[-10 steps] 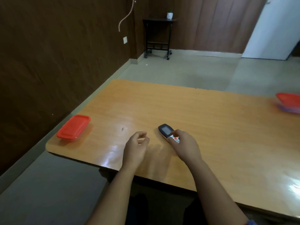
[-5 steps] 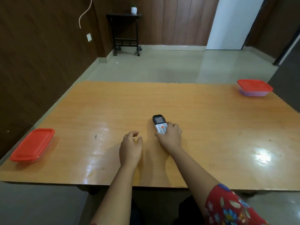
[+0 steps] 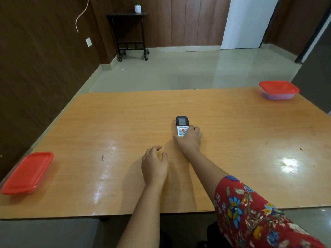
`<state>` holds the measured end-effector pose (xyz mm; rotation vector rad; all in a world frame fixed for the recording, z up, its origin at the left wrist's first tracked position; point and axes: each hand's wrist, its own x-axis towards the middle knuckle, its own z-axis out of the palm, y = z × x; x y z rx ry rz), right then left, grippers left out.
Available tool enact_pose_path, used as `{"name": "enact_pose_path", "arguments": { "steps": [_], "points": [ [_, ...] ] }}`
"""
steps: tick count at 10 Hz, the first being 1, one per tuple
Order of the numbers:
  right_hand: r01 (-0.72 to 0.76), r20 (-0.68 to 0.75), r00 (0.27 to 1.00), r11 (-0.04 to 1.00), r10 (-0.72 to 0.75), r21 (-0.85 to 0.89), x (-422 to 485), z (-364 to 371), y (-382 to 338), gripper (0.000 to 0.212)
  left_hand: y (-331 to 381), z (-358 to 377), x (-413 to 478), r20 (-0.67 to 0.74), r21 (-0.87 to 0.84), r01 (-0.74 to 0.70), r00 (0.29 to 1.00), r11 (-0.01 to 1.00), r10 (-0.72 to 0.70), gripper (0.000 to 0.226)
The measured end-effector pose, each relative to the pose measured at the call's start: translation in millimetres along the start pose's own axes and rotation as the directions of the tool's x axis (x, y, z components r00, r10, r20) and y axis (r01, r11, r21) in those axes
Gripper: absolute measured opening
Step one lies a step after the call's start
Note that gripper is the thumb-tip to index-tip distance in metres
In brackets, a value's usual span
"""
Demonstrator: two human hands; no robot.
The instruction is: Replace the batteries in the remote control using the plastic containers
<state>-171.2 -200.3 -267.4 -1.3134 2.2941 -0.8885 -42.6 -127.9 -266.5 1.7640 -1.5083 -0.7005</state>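
Wood-panelled room, pale tiled floor, small dark side table (image 3: 128, 15) at the far wall. Orange laminate counter (image 3: 125, 113) in front of the person.

- remote control (image 3: 182, 124) lies face-up mid-counter, dark display end pointing away. Right hand (image 3: 190, 140) has its fingers curled round the lower keypad end, with the thumb side against the near edge; looks like a pickup grip, though the remote is not clearly off the surface.
- left hand (image 3: 155, 164) sits just near-left of it, fingers loosely curled, nothing in it – likely staged to take the body so the back cover can be slid off.
- two red-lidded containers, both closed: left container (image 3: 26, 173) at the near-left edge, right container (image 3: 278, 90) at the far-right corner. Well apart from each other and from the remote; my guess is one is for spent cells and one for fresh, but I can't tell which. The right one has a clear, purplish base and its contents are not readable.

Writing: none legible. Remote shows a grey screen, white keys and one orange button – no brand resolvable. Lids are plain.
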Motion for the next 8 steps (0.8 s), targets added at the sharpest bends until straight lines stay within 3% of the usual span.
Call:
{"name": "enact_pose_path", "arguments": {
  "steps": [3,6,8],
  "points": [
    [0.018,-0.003,1.000,0.999,-0.018,-0.042,0.0,1.5,0.2,0.064,-2.0,-3.2,0.2,0.008,-0.034,0.012,1.000,0.999,-0.012,0.030],
    [0.002,0.130,0.991,1.000,-0.006,0.029,-13.4,-27.8,-0.3,0.081,7.0,-22.9,-18.2,-0.067,-0.196,0.081,0.993,0.977,-0.096,0.026],
    [0.021,0.107,0.993,0.955,-0.055,0.295,-34.7,-78.0,4.8,0.047,30.3,-51.8,-30.2,-0.073,-0.244,0.019,0.997,0.970,-0.038,0.024]
  ]
}}
